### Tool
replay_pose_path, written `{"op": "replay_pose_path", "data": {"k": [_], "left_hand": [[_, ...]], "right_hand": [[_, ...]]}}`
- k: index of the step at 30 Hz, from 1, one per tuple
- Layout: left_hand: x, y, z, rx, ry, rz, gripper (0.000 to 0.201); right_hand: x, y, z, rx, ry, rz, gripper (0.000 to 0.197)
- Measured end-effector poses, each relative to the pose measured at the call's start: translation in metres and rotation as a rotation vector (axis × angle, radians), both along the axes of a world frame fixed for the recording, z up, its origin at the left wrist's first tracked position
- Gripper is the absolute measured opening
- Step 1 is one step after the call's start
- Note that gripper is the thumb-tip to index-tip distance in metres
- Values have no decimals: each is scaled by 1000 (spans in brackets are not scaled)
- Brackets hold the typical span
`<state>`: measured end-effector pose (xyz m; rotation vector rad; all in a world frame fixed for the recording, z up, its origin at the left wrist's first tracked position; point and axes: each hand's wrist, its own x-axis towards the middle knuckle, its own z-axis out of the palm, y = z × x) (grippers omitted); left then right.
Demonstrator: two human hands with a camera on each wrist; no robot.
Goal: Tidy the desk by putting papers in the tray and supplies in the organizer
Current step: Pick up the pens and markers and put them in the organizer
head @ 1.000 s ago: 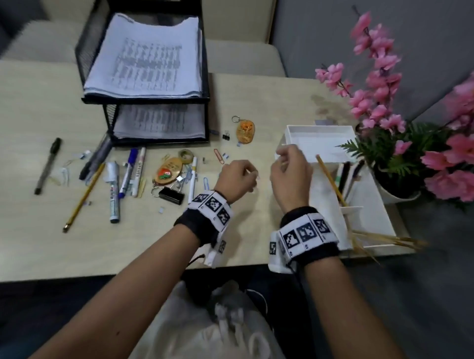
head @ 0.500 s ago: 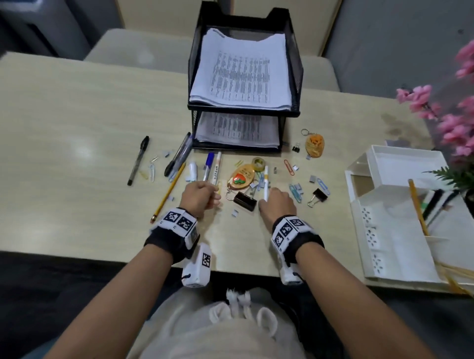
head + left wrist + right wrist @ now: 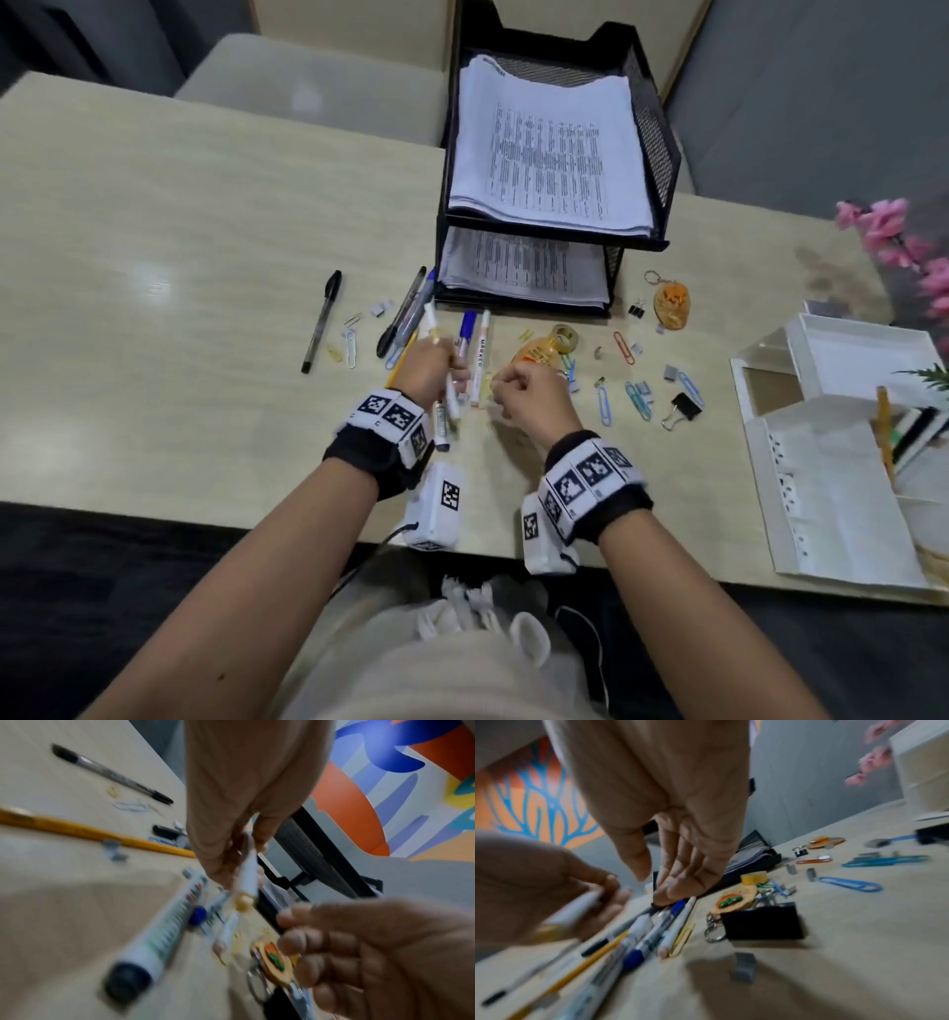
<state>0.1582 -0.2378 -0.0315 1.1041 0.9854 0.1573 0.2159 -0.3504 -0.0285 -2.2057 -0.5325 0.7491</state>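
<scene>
Right now the L hand is above the desk, fingers curled round a white pen w/ yellowish tip, lifted off the pile. R hand is just beside it, fingers loosely bent, thumb close to them; can't tell if it's pinching anything. Below lie a big white marker w/ dark cap, blue-capped pen, yellow pencil, wooden keychain and black binder clip. Black mesh tray w/ papers sits at the desk's far side; white organizer well to the R, w/ pens in it.
</scene>
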Motion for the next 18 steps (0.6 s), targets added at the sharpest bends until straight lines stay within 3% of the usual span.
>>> {"op": "replay_pose_path", "data": {"k": [2,5,9,12,14,16,18], "left_hand": [[-15,19,-2,34,16,74,30],[-38,38,-7,118,96,80,29],[-53,45,-12,43,94,85,24],[-51,42,-14,-100,40,48,16],[-46,36,-14,-177,7,0,16],[-38,29,-12,-282,-80,-58,22],[-29,22,-11,-327,-134,-90,27]], "right_hand": [[-1,18,-8,-117,-104,0,12],[-4,38,-16,-270,-205,20,24],[-9,38,-20,-403,-308,-7,28],[-9,25,-21,-388,-322,-80,20],[-12,16,-16,-283,-255,-172,13],[-20,11,-10,-109,-67,-216,14],[-33,12,0,23,122,-129,13]]}}
